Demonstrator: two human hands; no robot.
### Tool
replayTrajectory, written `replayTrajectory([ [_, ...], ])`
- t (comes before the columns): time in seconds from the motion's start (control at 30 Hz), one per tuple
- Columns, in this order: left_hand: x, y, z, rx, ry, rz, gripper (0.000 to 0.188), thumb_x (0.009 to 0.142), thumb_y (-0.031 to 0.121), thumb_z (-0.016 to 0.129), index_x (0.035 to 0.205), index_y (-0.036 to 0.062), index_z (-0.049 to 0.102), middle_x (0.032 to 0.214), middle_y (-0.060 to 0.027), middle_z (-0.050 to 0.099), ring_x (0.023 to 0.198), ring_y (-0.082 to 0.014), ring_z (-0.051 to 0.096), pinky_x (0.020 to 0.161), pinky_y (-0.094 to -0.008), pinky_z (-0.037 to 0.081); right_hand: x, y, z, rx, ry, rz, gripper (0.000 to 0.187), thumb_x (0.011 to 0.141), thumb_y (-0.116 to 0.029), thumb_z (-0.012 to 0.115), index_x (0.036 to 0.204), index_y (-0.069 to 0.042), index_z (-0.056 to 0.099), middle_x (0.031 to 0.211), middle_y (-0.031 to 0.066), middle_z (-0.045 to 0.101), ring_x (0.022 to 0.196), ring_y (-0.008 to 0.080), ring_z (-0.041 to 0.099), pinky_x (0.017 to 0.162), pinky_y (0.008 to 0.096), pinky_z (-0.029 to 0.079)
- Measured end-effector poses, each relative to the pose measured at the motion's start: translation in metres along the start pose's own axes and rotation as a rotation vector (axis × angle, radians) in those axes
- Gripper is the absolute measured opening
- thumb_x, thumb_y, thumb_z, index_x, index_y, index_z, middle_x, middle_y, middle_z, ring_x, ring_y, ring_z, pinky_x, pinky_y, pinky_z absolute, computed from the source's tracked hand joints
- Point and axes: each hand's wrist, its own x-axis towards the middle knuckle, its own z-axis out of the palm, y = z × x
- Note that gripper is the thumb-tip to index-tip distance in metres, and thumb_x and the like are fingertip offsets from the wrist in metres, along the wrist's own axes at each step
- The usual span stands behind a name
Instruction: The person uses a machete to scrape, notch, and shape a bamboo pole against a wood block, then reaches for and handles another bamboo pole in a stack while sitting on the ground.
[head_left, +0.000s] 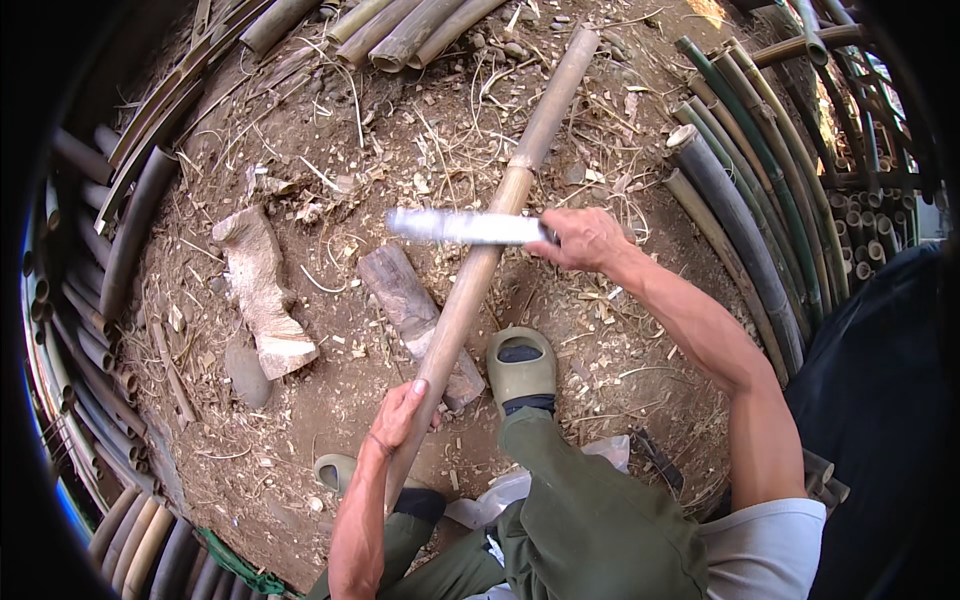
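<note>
A long brown bamboo pole slants from between my legs up to the far ground. My left hand is closed around its lower part. In my right hand is the handle of a machete, its broad pale blade blurred and lying across the pole just below a node. Whether the edge touches the bamboo I cannot tell. Under the pole's middle rests a dark wooden block. To its left lies a pale, rough-hewn chunk of wood.
Dirt ground is strewn with wood chips. Bamboo poles lie at the right, and more stacked bamboo lines the left. Cut bamboo ends stick out at the far side. My sandalled foot stands beside the pole. A stone lies left.
</note>
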Motion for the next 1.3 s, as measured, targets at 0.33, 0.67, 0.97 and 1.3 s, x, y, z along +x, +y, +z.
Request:
replayTrajectory([
  [0.33,0.016,0.009,-0.001,-0.04,0.025,0.039,0.057,0.09,0.043,0.071,0.118,-0.0021,0.049,0.082,-0.0104,0.061,0.058,-0.0187,0.064,0.052,-0.0324,0.055,0.014,0.012,-0.007,-0.059,-0.043,0.101,0.058,0.097,-0.065,0.048,0.081,-0.009,0.055,0.066,0.008,0.061,0.052,0.0216,0.058,0.048,0.0399,0.049],
  [0.67,0.019,0.014,-0.001,-0.075,0.004,0.039,0.057,0.096,0.054,0.058,0.109,-0.002,0.055,0.075,-0.0115,0.064,0.062,-0.0197,0.066,0.059,-0.0334,0.055,0.019,0.033,-0.007,-0.045,0.083,0.454,0.059,0.098,-0.063,0.046,0.087,-0.007,0.057,0.066,0.011,0.062,0.056,0.0261,0.062,0.051,0.0421,0.052],
  [0.97,0.018,0.022,-0.006,0.114,0.048,0.028,0.068,0.098,0.065,0.044,0.102,-0.0015,0.06,0.071,-0.0096,0.066,0.065,-0.0167,0.064,0.06,-0.0312,0.052,0.019,0.038,0.003,-0.111,0.374,0.404,0.059,0.099,-0.062,0.046,0.08,-0.007,0.057,0.055,0.0078,0.055,0.043,0.0219,0.054,0.039,0.0362,0.045],
  [1.3,-0.003,0.006,0.003,0.217,0.09,0.027,0.065,0.099,0.063,0.043,0.102,-0.0009,0.057,0.071,-0.0111,0.066,0.063,-0.018,0.065,0.059,-0.0327,0.054,0.011,0.051,-0.018,0.116,0.12,0.635,0.057,0.097,-0.061,0.049,0.082,-0.007,0.057,0.063,0.0107,0.061,0.049,0.0229,0.059,0.047,0.0407,0.05],
])
